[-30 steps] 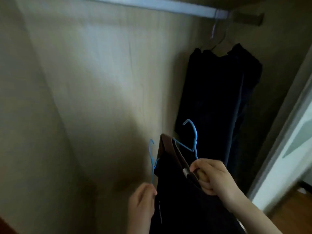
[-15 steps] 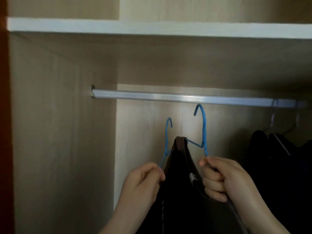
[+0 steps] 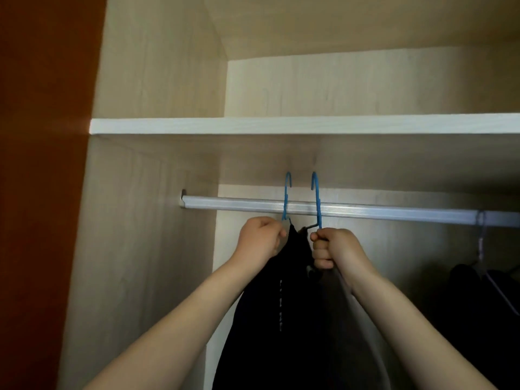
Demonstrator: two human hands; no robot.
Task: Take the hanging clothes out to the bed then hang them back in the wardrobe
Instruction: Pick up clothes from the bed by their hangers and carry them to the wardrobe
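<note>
The left hand (image 3: 260, 239) is curled into a fist just below the rail, pinching the neck of the left blue hanger (image 3: 286, 197) between thumb and fingers. The right hand (image 3: 333, 249) is likewise a closed fist, gripping the neck of the right blue hanger (image 3: 316, 198) at its base. Both hooks rise in front of the silver rail (image 3: 365, 211) with their curved tops above it — whether either hook is seated over the rail cannot be told.

Between and below the two hands hang dark garments (image 3: 284, 319), bunched together and falling out of the bottom of the view; the left one carries a thin line of pale marks down it.

Above the rail runs a pale wooden shelf (image 3: 253, 125), with an open compartment over it. Far right along the rail, a thin pale hanger (image 3: 481, 240) holds other dark clothes (image 3: 478, 305), well apart from the hands. A red-brown panel (image 3: 42, 164) borders the wardrobe on the left.
</note>
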